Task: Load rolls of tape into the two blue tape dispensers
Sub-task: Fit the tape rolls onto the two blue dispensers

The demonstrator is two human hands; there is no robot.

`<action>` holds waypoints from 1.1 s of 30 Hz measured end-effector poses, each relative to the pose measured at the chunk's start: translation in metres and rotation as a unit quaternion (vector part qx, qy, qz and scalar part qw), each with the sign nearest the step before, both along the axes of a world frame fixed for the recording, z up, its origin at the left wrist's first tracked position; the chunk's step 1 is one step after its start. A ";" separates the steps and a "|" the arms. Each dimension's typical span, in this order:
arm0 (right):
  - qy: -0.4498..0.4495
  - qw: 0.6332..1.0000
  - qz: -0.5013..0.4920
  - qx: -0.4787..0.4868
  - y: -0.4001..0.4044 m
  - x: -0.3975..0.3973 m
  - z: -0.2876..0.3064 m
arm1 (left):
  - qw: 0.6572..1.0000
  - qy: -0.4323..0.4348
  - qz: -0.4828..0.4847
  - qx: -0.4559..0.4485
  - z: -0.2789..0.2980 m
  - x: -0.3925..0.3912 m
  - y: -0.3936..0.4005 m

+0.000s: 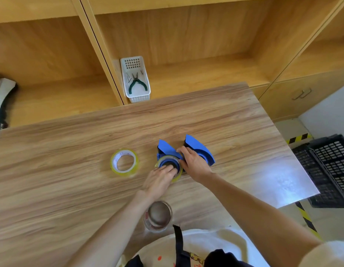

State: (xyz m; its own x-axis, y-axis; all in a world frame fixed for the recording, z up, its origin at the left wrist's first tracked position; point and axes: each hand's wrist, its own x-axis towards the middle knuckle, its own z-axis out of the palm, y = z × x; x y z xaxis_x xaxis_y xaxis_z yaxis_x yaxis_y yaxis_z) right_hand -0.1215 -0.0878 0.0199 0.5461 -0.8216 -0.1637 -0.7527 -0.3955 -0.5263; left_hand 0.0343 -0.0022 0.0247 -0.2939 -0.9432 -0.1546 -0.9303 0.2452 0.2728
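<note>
Two blue tape dispensers lie side by side on the wooden table. The left dispenser [166, 149] has a yellowish roll of tape [178, 175] around its blue hub. My left hand [159, 180] presses its fingers on that roll and hub. My right hand [194, 162] grips the left dispenser's body from the right, partly covering the right dispenser [198, 146]. A second yellowish tape roll [124, 163] lies flat on the table, apart, to the left.
A glass jar [158, 215] stands near the table's front edge, under my left forearm. A white basket [135, 79] with green pliers sits on the shelf behind the table [71, 151]. Black crates [329, 168] stand on the floor at right.
</note>
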 end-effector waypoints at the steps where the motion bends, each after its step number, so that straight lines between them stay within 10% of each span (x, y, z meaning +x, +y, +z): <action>1: 0.009 1.000 0.005 0.004 0.000 0.001 -0.001 | 1.000 0.002 0.004 0.001 -0.002 0.000 0.000; 28: 0.063 0.997 -0.001 0.038 0.005 0.026 -0.005 | 0.997 -0.016 -0.018 -0.076 -0.030 0.041 0.012; 33: 0.044 0.999 -0.024 0.005 -0.007 0.016 0.003 | 0.981 -0.005 0.166 -0.102 -0.022 0.079 0.015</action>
State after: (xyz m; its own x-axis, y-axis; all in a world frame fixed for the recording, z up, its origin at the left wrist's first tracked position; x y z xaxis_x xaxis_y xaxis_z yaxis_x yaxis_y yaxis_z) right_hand -0.1051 -0.0945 0.0226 0.4890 -0.8448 -0.2174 -0.8145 -0.3531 -0.4603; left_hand 0.1130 0.0128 0.0032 0.0346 -0.9983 0.0470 -0.9704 -0.0223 0.2405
